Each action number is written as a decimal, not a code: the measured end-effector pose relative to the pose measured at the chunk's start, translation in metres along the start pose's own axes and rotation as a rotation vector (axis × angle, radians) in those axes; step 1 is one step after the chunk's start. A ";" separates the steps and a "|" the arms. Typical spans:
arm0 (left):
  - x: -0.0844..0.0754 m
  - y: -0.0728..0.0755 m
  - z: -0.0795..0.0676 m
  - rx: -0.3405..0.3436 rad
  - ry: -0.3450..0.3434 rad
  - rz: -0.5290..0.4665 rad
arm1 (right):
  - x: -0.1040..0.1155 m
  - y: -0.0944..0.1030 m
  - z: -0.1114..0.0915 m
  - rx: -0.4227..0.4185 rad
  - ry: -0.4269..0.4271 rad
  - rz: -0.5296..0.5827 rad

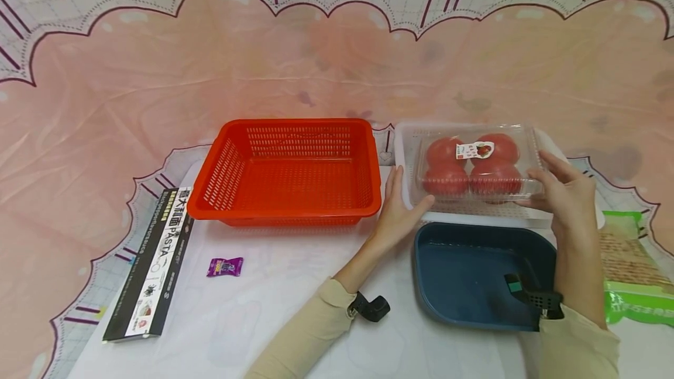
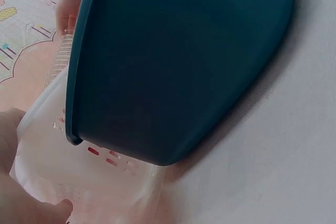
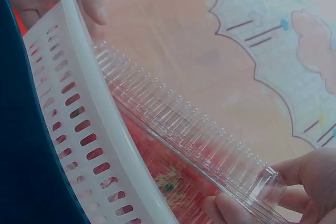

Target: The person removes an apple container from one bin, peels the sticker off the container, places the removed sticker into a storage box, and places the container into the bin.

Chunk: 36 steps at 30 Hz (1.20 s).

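Observation:
A clear plastic box of tomatoes [image 1: 497, 177], with a white label on its lid, sits tilted in a white slotted basket [image 1: 474, 213]. My right hand [image 1: 571, 195] grips the box's right end, thumb on one side and fingers on the other. In the right wrist view, the ribbed edge of the box [image 3: 178, 124] rises above the basket's rim. My left hand [image 1: 397, 212] holds the basket's near left corner, its thumb over the rim and its fingers along the outer left wall. Part of those fingers is hidden behind the basket.
A dark blue tub [image 1: 479, 274] stands right in front of the white basket. Left of it is a red plastic basket [image 1: 295, 221]. A black pasta box [image 1: 150, 262] and a purple wrapped candy [image 1: 224, 266] lie at left. A green-edged bag [image 1: 634, 262] lies far right.

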State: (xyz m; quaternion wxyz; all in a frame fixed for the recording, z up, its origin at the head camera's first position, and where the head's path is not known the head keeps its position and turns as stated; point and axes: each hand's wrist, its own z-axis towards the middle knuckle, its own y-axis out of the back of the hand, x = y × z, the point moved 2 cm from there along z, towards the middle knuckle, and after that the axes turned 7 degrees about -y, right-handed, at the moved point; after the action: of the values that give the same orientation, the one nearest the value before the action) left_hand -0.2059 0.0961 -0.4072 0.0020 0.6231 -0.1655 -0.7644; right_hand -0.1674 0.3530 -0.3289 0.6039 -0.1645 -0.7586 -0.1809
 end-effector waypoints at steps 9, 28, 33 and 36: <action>-0.007 0.002 0.000 0.011 -0.098 0.078 | 0.000 0.014 -0.001 0.089 0.005 0.172; -0.042 0.029 0.000 0.080 -0.142 -0.176 | 0.018 0.011 -0.017 0.199 0.062 0.342; -0.048 0.041 0.000 0.062 -0.153 -0.198 | 0.023 0.006 -0.025 0.262 0.109 0.385; -0.050 0.050 0.001 0.040 -0.168 -0.192 | 0.024 0.000 -0.030 0.293 0.147 0.373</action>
State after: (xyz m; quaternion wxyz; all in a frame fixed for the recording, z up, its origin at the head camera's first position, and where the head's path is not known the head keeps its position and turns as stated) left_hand -0.2056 0.0595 -0.3465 -0.0976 0.5698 -0.1202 -0.8071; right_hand -0.1468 0.3397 -0.2996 0.6978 -0.1989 -0.6873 0.0344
